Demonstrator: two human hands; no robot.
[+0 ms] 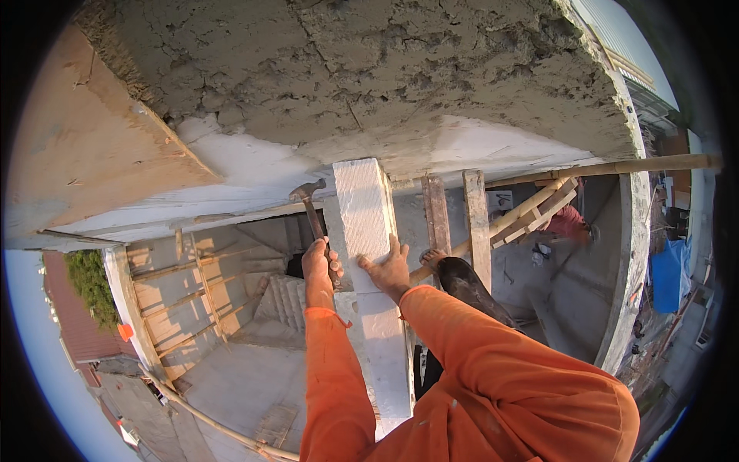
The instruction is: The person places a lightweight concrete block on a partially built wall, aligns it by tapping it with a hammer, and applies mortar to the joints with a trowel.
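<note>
My left hand (319, 263) is closed around the handle of a claw hammer (309, 202), its metal head pointing up and away from me. Just right of the hammer, a long white block (362, 202) lies along the narrow wall top (382, 354). My right hand (387, 271) is on the near part of that block, thumb and forefinger spread over its surface; its other fingers are partly hidden at the right edge. The hammer head is apart from the block.
Wet grey mortar (369, 69) and a plywood sheet (92, 138) lie ahead. My bare foot (433, 256) is beside wooden boards (477, 223) and a bamboo pole (616, 167). Rooms drop away on both sides, with stairs (279, 302) at left and a person (566, 223) below at right.
</note>
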